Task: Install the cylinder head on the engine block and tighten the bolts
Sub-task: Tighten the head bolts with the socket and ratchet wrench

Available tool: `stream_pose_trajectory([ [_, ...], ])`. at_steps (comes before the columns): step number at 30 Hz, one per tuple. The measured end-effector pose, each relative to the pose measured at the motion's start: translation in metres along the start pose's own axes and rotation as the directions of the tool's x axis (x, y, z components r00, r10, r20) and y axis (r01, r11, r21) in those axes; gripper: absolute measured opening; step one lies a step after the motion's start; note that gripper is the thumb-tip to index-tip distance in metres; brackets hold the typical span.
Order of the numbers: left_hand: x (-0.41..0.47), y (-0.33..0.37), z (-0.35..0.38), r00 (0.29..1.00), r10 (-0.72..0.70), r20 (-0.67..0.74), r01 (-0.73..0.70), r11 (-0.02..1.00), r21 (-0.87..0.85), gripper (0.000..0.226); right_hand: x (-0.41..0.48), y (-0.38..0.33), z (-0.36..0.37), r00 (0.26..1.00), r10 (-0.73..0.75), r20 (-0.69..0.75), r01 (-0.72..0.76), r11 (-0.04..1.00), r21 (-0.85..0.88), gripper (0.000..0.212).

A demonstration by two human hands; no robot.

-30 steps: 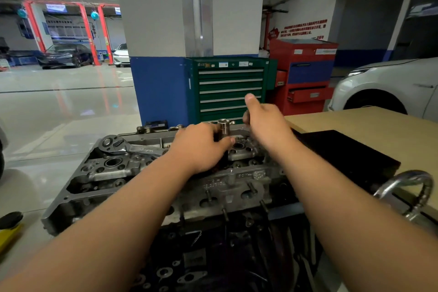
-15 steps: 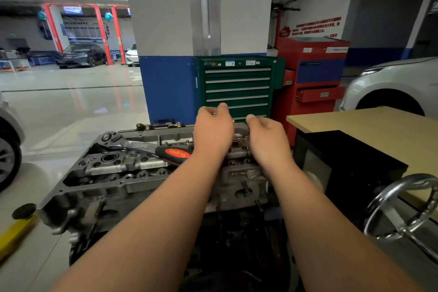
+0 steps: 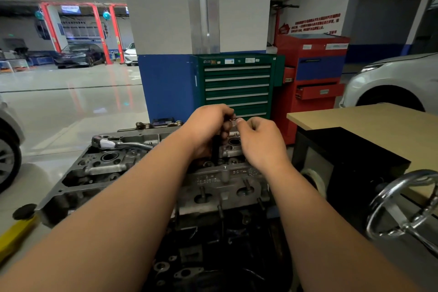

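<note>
The cylinder head (image 3: 213, 180) is sitting on top of the dark engine block (image 3: 213, 256), directly in front of the person. The left hand (image 3: 208, 125) is curling around a dark shaft (image 3: 215, 149) that is standing upright over the head's right part, while the right hand (image 3: 260, 142) is pinching its silvery top end. A ratchet (image 3: 111, 143) is lying on the head's far left corner.

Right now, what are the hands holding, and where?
A dark shaft over the cylinder head: the left hand grips its upper part, the right hand pinches the shiny top end. Bolt or tool, unclear.
</note>
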State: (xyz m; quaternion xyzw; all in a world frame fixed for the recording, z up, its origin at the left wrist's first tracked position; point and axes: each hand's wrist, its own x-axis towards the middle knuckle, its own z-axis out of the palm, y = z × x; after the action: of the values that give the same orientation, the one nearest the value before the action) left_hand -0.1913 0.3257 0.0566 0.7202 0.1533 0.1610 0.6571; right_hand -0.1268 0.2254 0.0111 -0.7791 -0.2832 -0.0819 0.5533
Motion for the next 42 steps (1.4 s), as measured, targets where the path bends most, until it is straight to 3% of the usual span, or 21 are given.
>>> stream_pose_trajectory([
  [4,-0.001,-0.001,-0.004,0.981,-0.054,0.184,0.075,0.991,-0.11,0.023,-0.002,-0.002,0.003,1.0,-0.005,-0.021,0.004,1.0,-0.015,0.044],
  [7,0.0,-0.006,0.002,0.997,0.007,0.076,-0.002,0.998,-0.061,0.02,-0.003,-0.003,0.003,0.999,-0.028,-0.039,0.027,0.999,-0.043,0.046],
  [11,0.004,-0.005,-0.001,0.997,0.051,-0.05,-0.056,0.991,-0.121,0.019,-0.001,-0.002,0.002,0.998,-0.03,-0.063,0.029,0.999,-0.014,0.048],
  [13,0.005,-0.005,-0.005,0.999,0.028,-0.036,-0.031,0.994,-0.105,0.019,-0.001,-0.002,0.002,0.998,-0.029,-0.058,0.028,1.0,-0.014,0.046],
  [17,0.002,-0.003,-0.006,0.992,-0.03,0.125,0.039,0.996,-0.077,0.016,-0.004,-0.003,0.003,0.998,-0.03,-0.05,0.028,0.999,-0.032,0.047],
  [21,0.0,-0.007,0.002,0.997,0.044,0.058,-0.048,0.997,0.054,0.011,-0.004,-0.003,0.001,0.998,-0.031,-0.057,0.029,0.999,-0.024,0.046],
  [26,0.004,-0.007,-0.004,0.994,0.088,-0.062,-0.099,0.977,-0.191,0.016,-0.003,-0.001,0.003,0.997,-0.037,-0.062,0.034,0.999,-0.038,0.047],
  [35,0.001,-0.003,0.0,0.998,0.058,0.026,-0.06,0.994,0.091,0.008,-0.005,-0.003,0.003,0.998,-0.037,-0.044,0.034,0.997,-0.074,0.043],
  [36,0.001,-0.003,0.001,0.998,0.067,-0.008,-0.066,0.99,0.128,0.013,-0.005,-0.003,0.003,0.998,-0.038,-0.045,0.035,0.998,-0.061,0.044],
  [38,0.002,-0.004,0.005,0.964,0.142,-0.224,-0.087,0.966,0.242,0.026,-0.006,-0.003,0.003,0.998,-0.042,-0.046,0.039,0.998,-0.054,0.045],
  [40,0.002,-0.009,0.018,0.845,0.251,-0.472,-0.158,0.961,0.228,0.028,-0.006,-0.003,0.003,0.998,-0.045,-0.049,0.041,0.997,-0.064,0.043],
  [42,-0.001,-0.013,0.037,0.764,0.312,-0.564,-0.261,0.95,0.171,0.029,-0.006,-0.002,0.003,0.998,-0.041,-0.039,0.039,0.997,-0.062,0.04],
])
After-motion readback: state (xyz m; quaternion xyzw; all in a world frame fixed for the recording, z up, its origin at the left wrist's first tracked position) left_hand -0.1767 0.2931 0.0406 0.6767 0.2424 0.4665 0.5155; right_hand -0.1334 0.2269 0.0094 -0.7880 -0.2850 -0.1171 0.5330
